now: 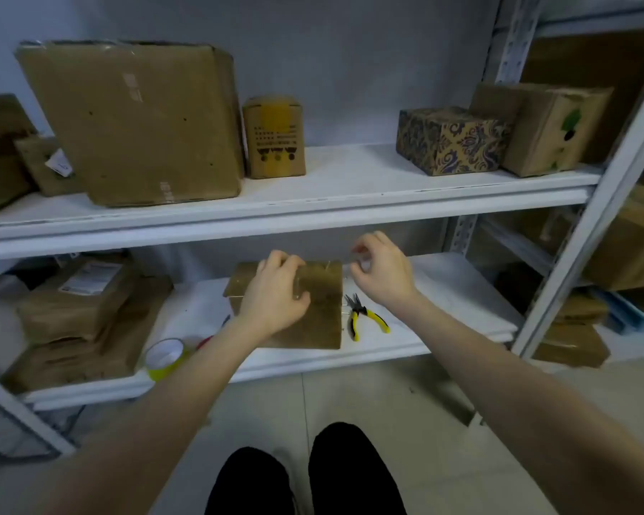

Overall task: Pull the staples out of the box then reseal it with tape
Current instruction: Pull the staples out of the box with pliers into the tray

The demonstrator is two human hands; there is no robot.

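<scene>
Fingers [279, 260] of the left hand [276, 291]: bent over the far top edge of the box [320, 310], palm flat on its top, thumb lying along the top towards the right. The hand holds the box down.

Fingers [361, 249] of the right hand [382, 271]: loosely curled, thumb and forefinger tips close together, raised just beyond the box's far right corner and clear of it. Whether they pinch anything cannot be told.

Box: small, brown cardboard, standing on the lower shelf [443, 291] near its front edge, under the left hand and to the left of the right hand. One thin metal pin, apparently a staple [328, 265], stands up at its far top edge, between the two hands.

Pliers [365, 315]: yellow and black handles, lying on the lower shelf just beside the box's right side, below the right wrist.

Tape roll [164, 356]: yellow-green, on its side at the shelf's front, left of the left forearm and well apart from the box.

Stacked parcels [79, 310]: brown, at the left end of the lower shelf.

Upper shelf [350, 172]: large carton [134, 124] at left, small printed box [276, 137] beside it, patterned box [450, 141] and plain brown box [547, 131] at right.
</scene>
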